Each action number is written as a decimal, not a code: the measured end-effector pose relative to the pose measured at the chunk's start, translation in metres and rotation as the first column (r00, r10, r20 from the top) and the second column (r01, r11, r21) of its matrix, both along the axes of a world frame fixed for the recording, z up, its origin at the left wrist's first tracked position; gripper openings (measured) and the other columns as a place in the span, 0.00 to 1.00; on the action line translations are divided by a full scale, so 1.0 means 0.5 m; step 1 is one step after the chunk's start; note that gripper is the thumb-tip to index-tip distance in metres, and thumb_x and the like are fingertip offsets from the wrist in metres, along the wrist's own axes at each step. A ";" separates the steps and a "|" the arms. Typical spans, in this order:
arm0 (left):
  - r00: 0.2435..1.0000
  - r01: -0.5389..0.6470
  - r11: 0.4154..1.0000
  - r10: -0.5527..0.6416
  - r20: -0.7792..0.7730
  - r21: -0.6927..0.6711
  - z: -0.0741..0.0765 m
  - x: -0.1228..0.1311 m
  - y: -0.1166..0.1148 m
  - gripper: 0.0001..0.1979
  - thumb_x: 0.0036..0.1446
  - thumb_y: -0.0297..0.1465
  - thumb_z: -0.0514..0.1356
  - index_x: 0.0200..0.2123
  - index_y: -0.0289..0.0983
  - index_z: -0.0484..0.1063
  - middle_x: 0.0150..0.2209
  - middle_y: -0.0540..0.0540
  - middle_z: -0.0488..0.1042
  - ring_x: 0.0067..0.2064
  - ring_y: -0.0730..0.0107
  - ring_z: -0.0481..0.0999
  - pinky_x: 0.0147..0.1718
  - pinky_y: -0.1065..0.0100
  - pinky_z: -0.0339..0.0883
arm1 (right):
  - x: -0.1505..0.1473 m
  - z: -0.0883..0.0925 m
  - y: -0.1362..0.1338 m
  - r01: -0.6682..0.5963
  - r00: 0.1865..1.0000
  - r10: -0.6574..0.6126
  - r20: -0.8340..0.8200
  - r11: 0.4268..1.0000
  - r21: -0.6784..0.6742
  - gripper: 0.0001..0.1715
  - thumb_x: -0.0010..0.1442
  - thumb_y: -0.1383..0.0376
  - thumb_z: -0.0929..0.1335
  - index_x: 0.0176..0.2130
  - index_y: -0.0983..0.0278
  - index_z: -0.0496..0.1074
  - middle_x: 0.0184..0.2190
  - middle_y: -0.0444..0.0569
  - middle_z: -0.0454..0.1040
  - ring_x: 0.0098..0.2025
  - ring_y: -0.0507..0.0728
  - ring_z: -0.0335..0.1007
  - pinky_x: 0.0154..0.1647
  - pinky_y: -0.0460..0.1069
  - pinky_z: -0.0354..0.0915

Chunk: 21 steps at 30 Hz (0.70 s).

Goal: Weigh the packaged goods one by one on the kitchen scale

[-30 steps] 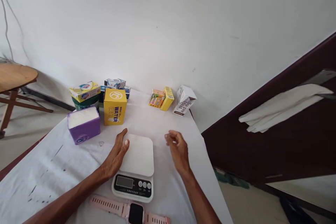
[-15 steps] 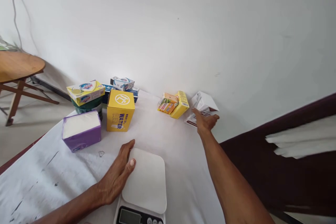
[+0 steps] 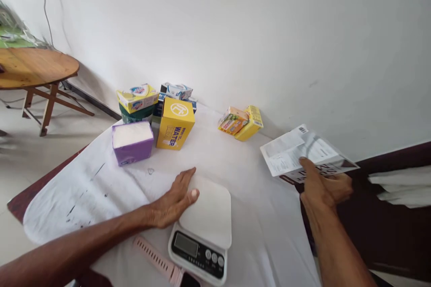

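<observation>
My right hand [image 3: 325, 184] grips a white box [image 3: 286, 150] with dark lettering on its side and holds it, tilted, at the right edge of the table. Its thumb lies over the printed face, while the other fingers are partly hidden behind the box. My left hand [image 3: 178, 199] rests at the left side of a white kitchen scale [image 3: 210, 215], its fingers stretched out and its thumb over the weighing plate. Nothing lies on that plate. The scale's display [image 3: 186, 244] looks blank.
Left on the cloth [image 3: 256, 215] stand a purple tissue pack [image 3: 133, 143], a yellow WATER box [image 3: 175, 123], a yellow soap box [image 3: 138, 97] on a green tub [image 3: 136, 115], and blue-white boxes [image 3: 177, 90]. Two small boxes [image 3: 233, 121] sit mid-back. A pink-strapped watch [image 3: 156, 258] lies in front.
My right hand has lifted the white box from beside the small yellow box and brought it right and nearer. My left hand stays at the scale. The view has shifted, showing the watch.
</observation>
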State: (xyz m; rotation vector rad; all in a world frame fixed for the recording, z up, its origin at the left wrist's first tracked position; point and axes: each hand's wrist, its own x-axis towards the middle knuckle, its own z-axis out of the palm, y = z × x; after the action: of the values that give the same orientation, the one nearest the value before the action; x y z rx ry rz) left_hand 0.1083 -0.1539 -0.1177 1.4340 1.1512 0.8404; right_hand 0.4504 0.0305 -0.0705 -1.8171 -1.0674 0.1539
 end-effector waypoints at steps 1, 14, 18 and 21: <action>0.999 -0.026 1.000 0.026 0.021 0.001 -0.003 -0.002 0.002 0.42 0.67 0.58 0.42 0.74 0.38 0.45 0.75 0.43 0.43 0.76 0.53 0.36 0.73 0.47 0.32 | 0.002 0.004 -0.040 0.051 0.997 -0.050 -0.058 0.998 0.026 0.33 0.45 0.45 0.74 0.46 0.58 0.72 0.51 0.65 0.76 0.55 0.84 0.70 0.52 0.74 0.67; 0.876 -0.202 0.964 0.256 0.409 -0.172 -0.081 -0.010 0.040 0.46 0.64 0.62 0.45 0.69 0.32 0.57 0.67 0.33 0.64 0.67 0.48 0.64 0.68 0.52 0.53 | -0.203 0.033 -0.409 -0.536 0.745 0.596 -0.300 0.802 0.262 0.41 0.51 0.56 0.77 0.62 0.60 0.68 0.56 0.54 0.76 0.59 0.67 0.72 0.64 0.68 0.63; 0.812 -0.253 0.945 0.323 0.486 -0.206 -0.095 -0.016 0.050 0.46 0.63 0.62 0.45 0.67 0.30 0.58 0.66 0.30 0.64 0.67 0.49 0.64 0.66 0.55 0.57 | -0.248 0.013 -0.455 -0.612 0.706 0.636 -0.312 0.769 0.183 0.45 0.49 0.57 0.78 0.62 0.60 0.66 0.57 0.58 0.74 0.56 0.66 0.74 0.55 0.61 0.72; 0.813 -0.296 0.937 0.350 0.465 -0.187 -0.094 -0.016 0.045 0.46 0.62 0.64 0.44 0.64 0.31 0.63 0.63 0.30 0.67 0.65 0.49 0.67 0.64 0.54 0.61 | -0.259 0.016 -0.477 -0.638 0.706 0.644 -0.296 0.759 0.129 0.47 0.48 0.57 0.79 0.63 0.58 0.65 0.59 0.58 0.72 0.57 0.67 0.73 0.55 0.61 0.72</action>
State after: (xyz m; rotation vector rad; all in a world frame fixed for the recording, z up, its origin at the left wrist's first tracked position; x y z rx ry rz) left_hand 0.1003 -0.1315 -0.1648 0.8617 1.0306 1.2799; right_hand 0.3210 -0.2078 -0.0624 -1.2623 -1.4111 0.8378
